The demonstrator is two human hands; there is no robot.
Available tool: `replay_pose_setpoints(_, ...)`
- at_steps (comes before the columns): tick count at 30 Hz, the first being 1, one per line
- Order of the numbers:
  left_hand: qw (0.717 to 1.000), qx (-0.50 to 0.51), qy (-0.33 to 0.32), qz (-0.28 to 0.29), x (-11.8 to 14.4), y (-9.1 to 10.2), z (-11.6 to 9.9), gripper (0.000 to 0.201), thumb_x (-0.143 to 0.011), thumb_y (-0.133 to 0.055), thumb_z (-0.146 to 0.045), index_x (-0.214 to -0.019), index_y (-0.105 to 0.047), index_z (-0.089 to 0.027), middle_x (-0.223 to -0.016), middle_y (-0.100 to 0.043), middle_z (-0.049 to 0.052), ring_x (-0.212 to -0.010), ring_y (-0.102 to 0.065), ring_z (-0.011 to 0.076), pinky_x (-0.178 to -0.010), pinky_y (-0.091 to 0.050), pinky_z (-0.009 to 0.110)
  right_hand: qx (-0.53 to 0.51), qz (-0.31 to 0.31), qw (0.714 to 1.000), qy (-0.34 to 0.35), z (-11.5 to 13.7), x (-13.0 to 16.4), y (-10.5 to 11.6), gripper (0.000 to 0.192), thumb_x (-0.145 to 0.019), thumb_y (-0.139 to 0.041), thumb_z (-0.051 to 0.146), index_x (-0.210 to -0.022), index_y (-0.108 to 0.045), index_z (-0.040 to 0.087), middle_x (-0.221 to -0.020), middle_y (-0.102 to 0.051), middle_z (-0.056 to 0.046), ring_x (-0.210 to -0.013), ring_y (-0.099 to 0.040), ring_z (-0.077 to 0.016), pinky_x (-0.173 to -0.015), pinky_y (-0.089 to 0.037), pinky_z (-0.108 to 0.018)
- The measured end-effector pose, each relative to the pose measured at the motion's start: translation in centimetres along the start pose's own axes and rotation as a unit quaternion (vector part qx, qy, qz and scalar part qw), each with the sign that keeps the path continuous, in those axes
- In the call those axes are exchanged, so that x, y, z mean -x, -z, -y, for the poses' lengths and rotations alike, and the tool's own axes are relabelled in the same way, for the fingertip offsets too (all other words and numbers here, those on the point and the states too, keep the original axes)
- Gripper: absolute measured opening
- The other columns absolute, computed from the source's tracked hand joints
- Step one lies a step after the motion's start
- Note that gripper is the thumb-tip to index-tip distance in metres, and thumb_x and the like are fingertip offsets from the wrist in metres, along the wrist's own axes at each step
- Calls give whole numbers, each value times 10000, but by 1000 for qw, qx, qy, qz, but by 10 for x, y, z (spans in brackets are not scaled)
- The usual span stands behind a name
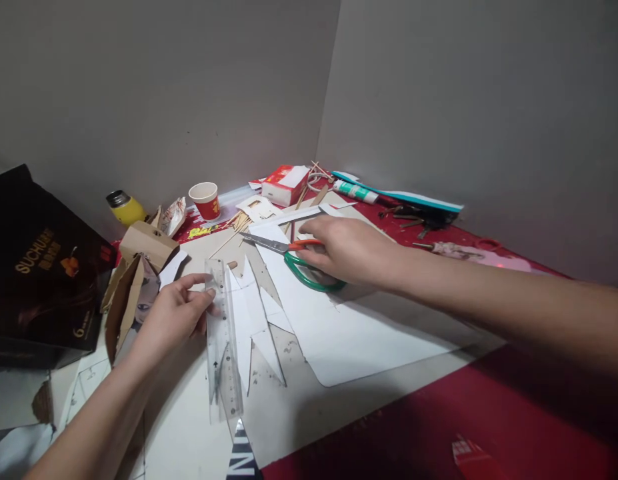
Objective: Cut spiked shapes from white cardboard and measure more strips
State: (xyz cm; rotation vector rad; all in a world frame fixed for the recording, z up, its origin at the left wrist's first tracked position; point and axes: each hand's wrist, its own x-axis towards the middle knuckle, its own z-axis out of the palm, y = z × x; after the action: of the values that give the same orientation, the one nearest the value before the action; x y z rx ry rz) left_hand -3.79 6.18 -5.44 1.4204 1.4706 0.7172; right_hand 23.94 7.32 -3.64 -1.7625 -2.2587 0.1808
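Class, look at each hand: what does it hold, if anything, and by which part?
The left hand pinches the clear ruler near its far end. The right hand rests on the scissors at the handles.

a red-covered table carries white card sheets (cut into points), a paper cup, a tissue box.

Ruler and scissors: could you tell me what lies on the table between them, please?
In the head view, pointed white paper offcuts lie between the clear ruler in the left hand and the scissors under the right hand.

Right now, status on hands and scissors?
Left hand pinching clear plastic ruler. Right hand on green-and-orange-handled scissors, lying on white card. Paper offcuts alongside.
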Motion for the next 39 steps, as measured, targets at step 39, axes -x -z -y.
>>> replay_pose_setpoints(39,994,-110,4,-12,12,-7,1,688,-814,-662,-354,-1418,-430,-121,-583,-670,-7,-373,-447,99,-382,-361,213,-215,110,966,91,55,-39,-56,458,-762,-604,90,-1219,-631,106,-1220,-666,-136,-1099,-603,-266,-859,-444,-287)
